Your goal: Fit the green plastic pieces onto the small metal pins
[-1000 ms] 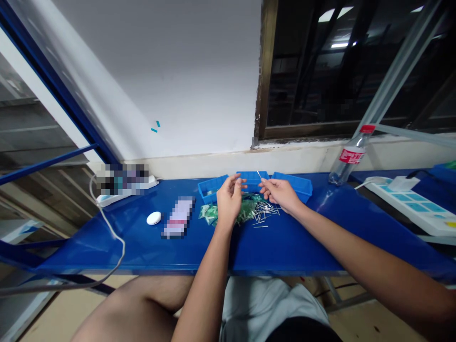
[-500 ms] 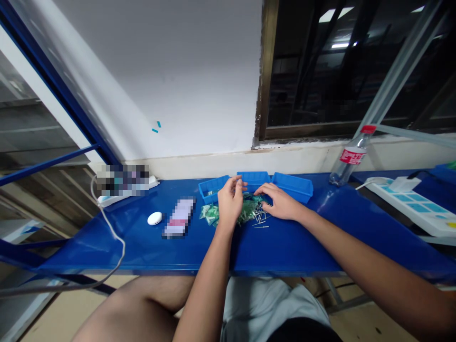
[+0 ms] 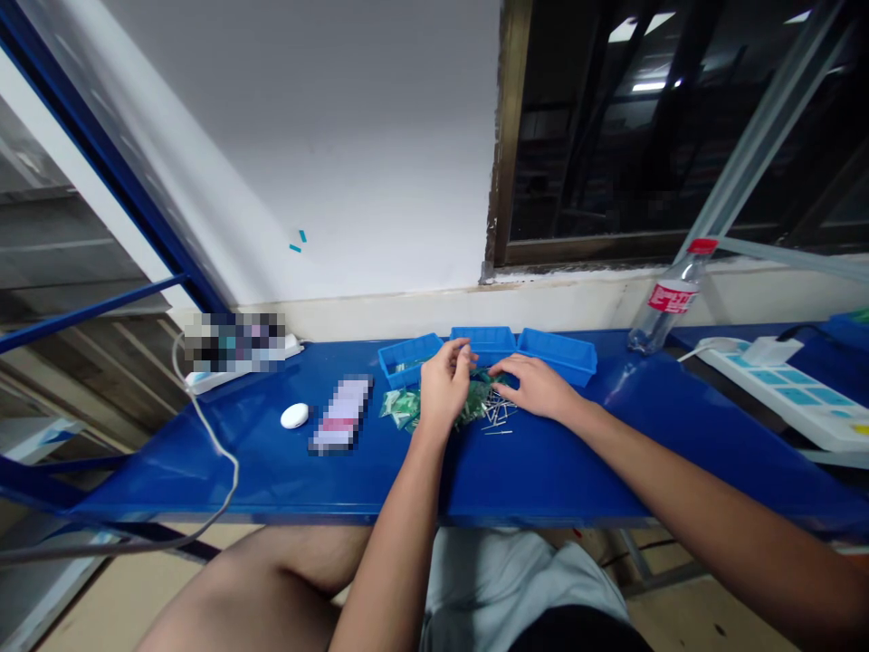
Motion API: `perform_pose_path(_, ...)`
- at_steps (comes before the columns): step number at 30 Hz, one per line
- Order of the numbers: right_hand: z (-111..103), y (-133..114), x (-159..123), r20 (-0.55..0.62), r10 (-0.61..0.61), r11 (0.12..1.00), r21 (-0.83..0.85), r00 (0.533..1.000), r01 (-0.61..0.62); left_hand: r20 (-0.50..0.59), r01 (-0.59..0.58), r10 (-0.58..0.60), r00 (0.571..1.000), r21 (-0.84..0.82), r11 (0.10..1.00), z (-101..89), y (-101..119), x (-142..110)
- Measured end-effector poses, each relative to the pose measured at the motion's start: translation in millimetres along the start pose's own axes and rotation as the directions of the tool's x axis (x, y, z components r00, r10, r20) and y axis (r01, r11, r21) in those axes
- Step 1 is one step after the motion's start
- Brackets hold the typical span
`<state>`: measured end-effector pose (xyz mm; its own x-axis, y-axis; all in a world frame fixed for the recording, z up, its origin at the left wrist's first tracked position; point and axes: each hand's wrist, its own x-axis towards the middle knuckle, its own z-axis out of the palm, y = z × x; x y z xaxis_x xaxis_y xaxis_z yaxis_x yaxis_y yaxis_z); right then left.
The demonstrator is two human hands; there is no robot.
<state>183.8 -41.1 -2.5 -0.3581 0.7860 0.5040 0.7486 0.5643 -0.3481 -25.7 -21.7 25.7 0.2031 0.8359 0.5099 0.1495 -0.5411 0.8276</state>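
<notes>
My left hand (image 3: 444,385) hovers above a pile of crumpled green see-through plastic (image 3: 473,405), in front of the middle blue bin (image 3: 483,340). Its thumb and fingers are pressed together; whatever they may hold is too small to make out. To its right, my right hand (image 3: 539,388) reaches in over the same pile with thumb and forefinger apart, the tips at the green plastic. Loose silver pins, looking like blind rivets (image 3: 499,417), lie beneath that hand. Part of the pile is hidden behind my left hand and wrist.
A left blue bin (image 3: 407,355) and a right blue bin (image 3: 560,355) flank the middle one. Leftward lie a blurred phone (image 3: 341,415) and a white oval case (image 3: 294,416). A bottle (image 3: 669,299) and a power strip (image 3: 797,391) stand right; a cable (image 3: 227,453) hangs left.
My left hand has shifted slightly right and its fingers have drawn closer together. The thumb and forefinger of my right hand have come nearer each other, lower at the green plastic.
</notes>
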Motion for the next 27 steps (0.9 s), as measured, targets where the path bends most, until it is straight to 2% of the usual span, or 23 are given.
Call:
perform_pose_path(4,-1.6,-1.6,2.5,-0.043,0.0,1.0,-0.027,0.999,-0.001,0.005,-0.009,0.008,1.0,0.023,1.0,-0.2,2.4,-0.1)
perform_pose_path(7,-8.4,-4.9,2.9,-0.18,0.047,0.998,-0.031,0.983,-0.053,0.018,-0.035,0.034,0.999,0.103,0.994,-1.0,5.4,-0.8)
perform_pose_path(11,-17.6,-10.9,1.1,-0.348,0.149,0.988,0.006,0.925,-0.157,0.127,-0.215,0.186,0.974,0.276,0.937,0.3,6.1,-2.7)
perform_pose_path(13,-18.1,-14.4,1.0,-0.386,0.216,0.976,0.121,0.897,-0.183,0.182,-0.283,0.237,0.954,0.302,0.91,1.9,3.5,-3.6)
perform_pose_path(15,-14.6,-18.0,1.8,-0.382,0.307,0.924,0.339,0.872,-0.177,0.201,-0.284,0.234,0.951,0.277,0.918,3.4,-0.3,-4.2)
perform_pose_path(17,-8.6,-21.0,3.5,-0.323,0.386,0.806,0.574,0.864,-0.145,0.192,-0.236,0.193,0.962,0.234,0.943,4.0,-3.8,-4.1)
perform_pose_path(19,-2.2,-23.2,5.2,-0.259,0.417,0.685,0.719,0.871,-0.114,0.176,-0.175,0.141,0.974,0.191,0.966,3.9,-5.7,-3.5)
perform_pose_path(22,3.6,-24.4,7.3,-0.219,0.428,0.597,0.797,0.877,-0.093,0.157,-0.115,0.095,0.983,0.121,0.986,3.0,-6.3,-1.6)
perform_pose_path(27,3.7,-22.4,9.6,-0.151,0.446,0.525,0.843,0.882,-0.121,0.075,-0.052,0.05,0.996,0.019,0.998,2.5,-7.7,1.2)
